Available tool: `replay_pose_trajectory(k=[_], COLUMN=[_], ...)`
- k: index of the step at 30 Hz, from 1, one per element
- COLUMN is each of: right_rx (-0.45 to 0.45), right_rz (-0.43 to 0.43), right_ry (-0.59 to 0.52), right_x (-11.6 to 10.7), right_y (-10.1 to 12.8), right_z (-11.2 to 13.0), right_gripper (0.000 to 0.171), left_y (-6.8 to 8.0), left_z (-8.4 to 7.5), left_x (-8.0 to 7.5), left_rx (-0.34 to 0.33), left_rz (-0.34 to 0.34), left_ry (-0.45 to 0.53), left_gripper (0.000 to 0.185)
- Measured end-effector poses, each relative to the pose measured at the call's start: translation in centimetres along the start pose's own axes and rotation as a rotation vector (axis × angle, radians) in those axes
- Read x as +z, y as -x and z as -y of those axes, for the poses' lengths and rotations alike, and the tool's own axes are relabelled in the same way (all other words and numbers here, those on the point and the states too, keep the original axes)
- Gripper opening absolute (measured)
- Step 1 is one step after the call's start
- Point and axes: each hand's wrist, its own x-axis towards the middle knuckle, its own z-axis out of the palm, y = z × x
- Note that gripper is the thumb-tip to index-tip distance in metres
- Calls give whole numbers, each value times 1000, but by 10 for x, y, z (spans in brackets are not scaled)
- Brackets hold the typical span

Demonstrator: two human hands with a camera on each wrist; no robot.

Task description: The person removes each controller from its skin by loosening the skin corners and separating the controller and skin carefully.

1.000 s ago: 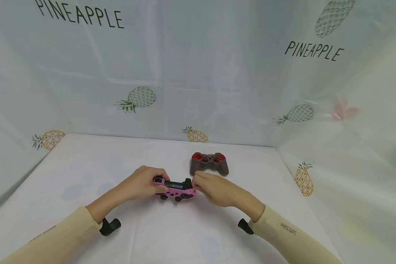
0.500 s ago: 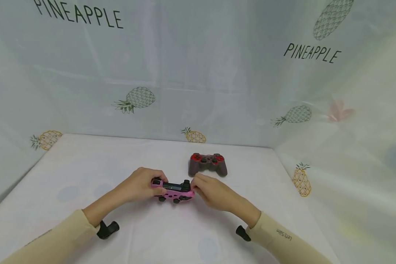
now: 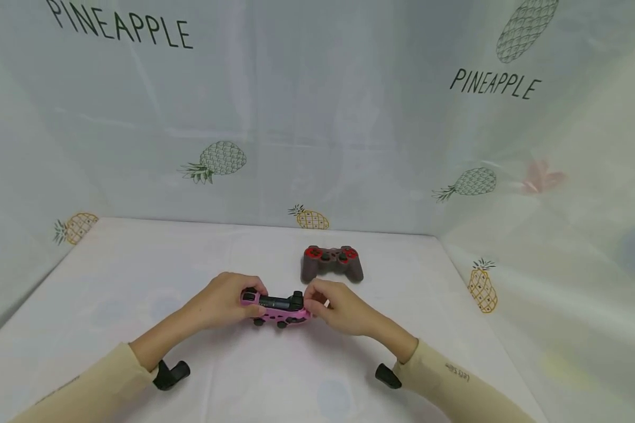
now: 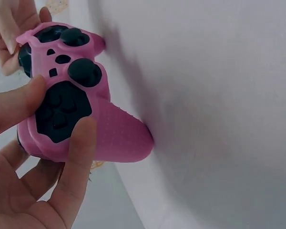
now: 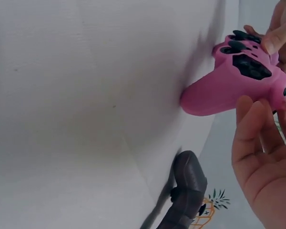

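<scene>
A black game controller (image 3: 277, 302) in a pink silicone cover (image 4: 121, 136) is held upright on its grips over the white table, its face toward me. At its left end my left hand (image 3: 224, 299) grips it, thumb on the front and fingers behind; the left wrist view shows fingertips beside the directional pad. My right hand (image 3: 344, 308) pinches the cover's edge at the right shoulder, thumb and forefinger bent in a ring. Around that shoulder, black buttons stand exposed outside the pink cover. The far side of the controller is hidden.
A dark grey controller with red button areas (image 3: 332, 264) lies just behind the hands. The table (image 3: 264, 382) is covered in white cloth. Pineapple-printed sheeting (image 3: 349, 147) hangs at the back and sides. Each wrist carries a black camera mount.
My right thumb and forefinger have opened into a wider ring at the cover's edge. The left hand keeps its grip. The view has shifted slightly; the dark controller stays put.
</scene>
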Motion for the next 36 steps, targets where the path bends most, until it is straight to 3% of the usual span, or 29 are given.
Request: replay_pose_trajectory(k=[4, 12, 22, 30, 36], right_rx=[68, 290, 336, 385, 403], right_rz=[0, 29, 77, 166, 154], right_ry=[-27, -59, -131, -155, -170], right_x=[-1, -1, -2, -11, -12], right_y=[-2, -5, -7, -11, -13], right_z=[2, 5, 5, 7, 7], right_gripper=[8, 38, 34, 25, 21], left_y=[2, 7, 7, 7, 7], left_z=[-2, -4, -2, -4, -4], left_x=[3, 3, 2, 2, 3], left_rx=[0, -1, 15, 42, 65], left_rz=[-6, 5, 0, -1, 9], left_ry=[10, 32, 8, -3, -4], left_gripper=[23, 26, 26, 28, 27])
